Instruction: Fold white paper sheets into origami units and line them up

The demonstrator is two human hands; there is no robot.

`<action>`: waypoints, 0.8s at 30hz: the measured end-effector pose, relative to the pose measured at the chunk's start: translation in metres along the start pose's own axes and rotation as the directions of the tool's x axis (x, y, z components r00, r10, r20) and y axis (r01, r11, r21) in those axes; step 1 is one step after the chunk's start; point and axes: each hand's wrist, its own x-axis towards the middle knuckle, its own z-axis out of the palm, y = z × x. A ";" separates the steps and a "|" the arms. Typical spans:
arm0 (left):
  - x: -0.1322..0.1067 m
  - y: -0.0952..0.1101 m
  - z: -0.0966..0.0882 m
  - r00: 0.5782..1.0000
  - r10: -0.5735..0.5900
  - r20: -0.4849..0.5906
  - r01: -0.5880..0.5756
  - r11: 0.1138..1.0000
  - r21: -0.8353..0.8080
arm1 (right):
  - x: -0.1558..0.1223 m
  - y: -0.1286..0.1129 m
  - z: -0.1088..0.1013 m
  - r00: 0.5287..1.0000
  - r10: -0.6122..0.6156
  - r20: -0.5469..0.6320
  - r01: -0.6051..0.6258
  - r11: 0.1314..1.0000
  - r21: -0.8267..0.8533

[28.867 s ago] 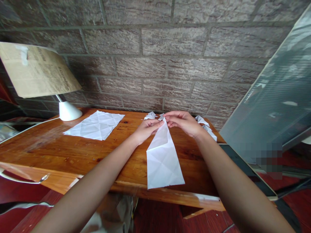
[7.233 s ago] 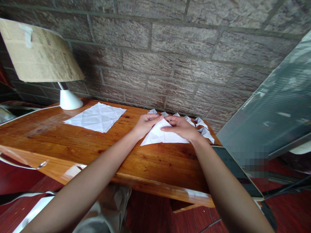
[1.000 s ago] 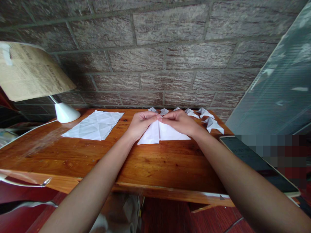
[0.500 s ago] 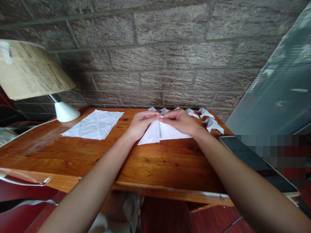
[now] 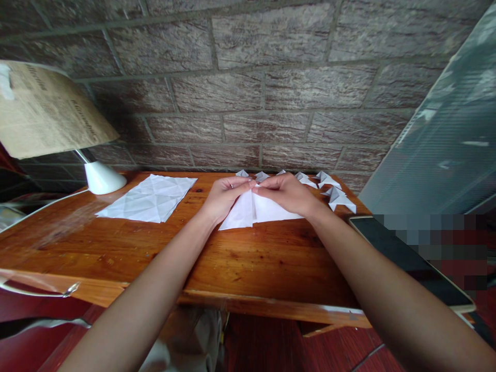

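A white folded paper (image 5: 248, 213), triangular with a crease down its middle, lies on the wooden table (image 5: 248, 263). My left hand (image 5: 222, 196) pinches its top point from the left, fingers closed on the paper. My right hand (image 5: 287, 194) pinches the same point from the right, fingertips meeting the left hand's. A ring shows on my left hand.
A creased flat white sheet (image 5: 149, 198) lies to the left. Several small folded paper pieces (image 5: 329, 188) line the table's back edge by the brick wall. A lamp with a white base (image 5: 101, 178) stands at the back left. A dark tablet (image 5: 411, 263) lies at the right.
Over the last second both hands stay pinched at the paper's top point with almost no motion. Earlier the sheet was a long strip; it is now a short triangle.
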 end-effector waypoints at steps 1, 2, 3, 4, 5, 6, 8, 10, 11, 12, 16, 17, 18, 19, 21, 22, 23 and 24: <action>0.000 0.000 0.000 1.000 0.001 -0.003 -0.001 1.000 0.002 | 0.000 0.000 0.000 1.000 0.002 -0.002 -0.002 1.000 0.003; 0.000 0.000 0.000 1.000 0.002 -0.006 -0.002 1.000 0.004 | 0.000 0.000 0.000 1.000 0.004 -0.004 -0.004 1.000 0.006; 0.000 -0.001 0.000 1.000 0.003 -0.009 -0.003 1.000 0.006 | 0.000 0.000 0.000 1.000 0.004 -0.005 -0.004 1.000 0.008; 0.001 -0.001 0.000 1.000 0.004 -0.011 -0.004 1.000 0.006 | 0.000 0.000 0.000 1.000 0.004 -0.005 -0.004 1.000 0.010; 0.001 -0.001 0.000 1.000 0.004 -0.011 -0.004 1.000 0.005 | 0.000 0.001 0.000 1.000 0.002 -0.006 -0.002 1.000 0.010; 0.001 -0.001 0.000 1.000 0.005 -0.011 -0.005 1.000 0.005 | 0.000 0.001 0.000 1.000 0.001 -0.007 -0.001 1.000 0.009; 0.001 -0.002 0.000 1.000 0.009 -0.015 -0.008 1.000 0.006 | 0.001 0.002 0.000 1.000 -0.003 -0.009 0.003 1.000 0.006; 0.001 -0.002 0.001 1.000 0.014 -0.023 -0.014 1.000 0.012 | 0.000 0.002 0.001 1.000 -0.007 -0.013 0.007 1.000 0.006; 0.000 -0.001 0.001 0.999 0.018 -0.028 -0.017 1.000 0.017 | 0.000 0.002 0.001 1.000 -0.008 -0.012 0.008 1.000 0.008; 0.000 -0.001 0.002 0.999 0.024 -0.034 -0.024 0.999 0.023 | 0.000 0.002 0.001 1.000 -0.008 -0.010 0.008 1.000 0.010; -0.001 0.000 0.003 0.995 0.084 -0.054 -0.080 0.994 0.078 | 0.000 0.000 0.002 1.000 0.000 -0.008 0.000 1.000 0.009; -0.001 0.001 0.004 0.994 0.097 -0.056 -0.091 0.991 0.096 | 0.000 -0.001 0.002 1.000 0.006 -0.009 -0.006 1.000 0.008; -0.002 0.001 0.004 0.993 0.105 -0.057 -0.098 0.989 0.115 | 0.000 -0.001 0.002 1.000 0.013 -0.010 -0.013 1.000 0.009; -0.002 0.001 0.005 0.992 0.112 -0.059 -0.104 0.986 0.130 | 0.000 -0.002 0.002 1.000 0.020 -0.011 -0.020 1.000 0.011; -0.001 0.001 0.005 0.990 0.125 -0.061 -0.115 0.982 0.148 | 0.000 -0.003 0.001 0.999 0.031 -0.015 -0.030 0.999 0.020; -0.001 0.001 0.005 0.990 0.128 -0.058 -0.118 0.981 0.151 | 0.000 -0.003 0.000 0.999 0.039 -0.016 -0.038 0.999 0.027; -0.001 0.001 0.004 0.991 0.126 -0.047 -0.117 0.982 0.150 | 0.000 -0.003 -0.001 0.998 0.052 -0.020 -0.051 0.998 0.036; -0.001 0.001 0.003 0.993 0.114 -0.028 -0.108 0.983 0.148 | -0.001 -0.004 -0.002 0.997 0.069 -0.027 -0.067 0.997 0.048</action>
